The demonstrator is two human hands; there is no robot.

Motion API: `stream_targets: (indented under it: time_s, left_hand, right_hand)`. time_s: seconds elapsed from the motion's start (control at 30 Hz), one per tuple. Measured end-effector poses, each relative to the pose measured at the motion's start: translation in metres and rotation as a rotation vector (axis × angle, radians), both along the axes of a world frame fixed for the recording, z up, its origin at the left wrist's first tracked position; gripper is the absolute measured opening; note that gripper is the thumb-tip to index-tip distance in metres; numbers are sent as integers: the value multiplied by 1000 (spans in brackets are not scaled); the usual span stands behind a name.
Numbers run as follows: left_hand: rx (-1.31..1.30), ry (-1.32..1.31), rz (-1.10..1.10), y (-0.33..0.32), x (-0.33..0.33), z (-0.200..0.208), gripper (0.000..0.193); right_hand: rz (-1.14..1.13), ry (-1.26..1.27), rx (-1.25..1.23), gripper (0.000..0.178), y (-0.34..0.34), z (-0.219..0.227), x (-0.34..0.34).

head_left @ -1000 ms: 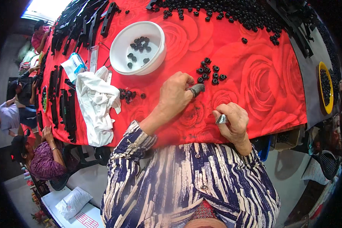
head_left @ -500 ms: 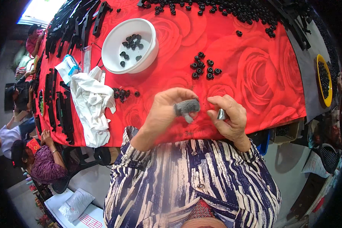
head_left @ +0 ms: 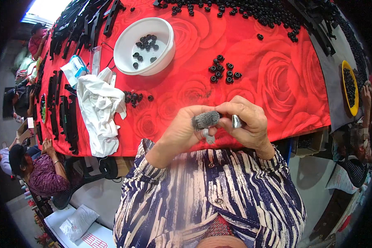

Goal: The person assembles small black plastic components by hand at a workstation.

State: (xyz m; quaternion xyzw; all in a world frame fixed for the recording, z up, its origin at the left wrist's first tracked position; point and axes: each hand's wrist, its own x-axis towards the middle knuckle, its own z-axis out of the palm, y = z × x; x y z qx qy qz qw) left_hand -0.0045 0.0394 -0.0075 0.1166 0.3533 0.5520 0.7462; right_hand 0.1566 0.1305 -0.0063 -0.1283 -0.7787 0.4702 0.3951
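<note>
My left hand has a fuzzy grey cover on one finger and a pale wrap on another. Its fingers are closed, and whatever they pinch is mostly hidden; a dark bit shows at their tips. Right against it, my right hand is closed around a small silver metal tool, its thumb and forefinger meeting the left fingertips. Beyond the hands, several small round black plastic parts lie in a loose cluster on the red rose-patterned tablecloth.
A white bowl with black parts stands at the back left. Nearer are a crumpled white cloth and more black parts. Long black pieces line the left; a big pile lies far back. Another person sits at left.
My hands have come together: the left moved right, and the right fingertips now meet it. The view has shifted slightly. The tool remains in my right hand.
</note>
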Motion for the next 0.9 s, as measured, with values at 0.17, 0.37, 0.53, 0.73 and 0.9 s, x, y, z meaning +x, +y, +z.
stream_targets:
  time_s: [0.17,0.37,0.53,0.73,0.9]
  left_hand:
    - [60,-124,-71,-1,-2,2,22]
    - [112,8,6,-7,6,23,29]
    - [175,12,-17,-5,6,29,30]
    - [180,185,-2,-2,2,24,28]
    - [202,180,44,-1,1,23,27]
  right_hand:
    - [32,88,27,26,1,1,-1]
    - [-36,211,151,32,-1,11,-3]
    - [-115,223,272,32,-3,13,0]
    - [-89,64,120,38,-1,19,9]
    - [13,-10,-303,27,-4,12,17]
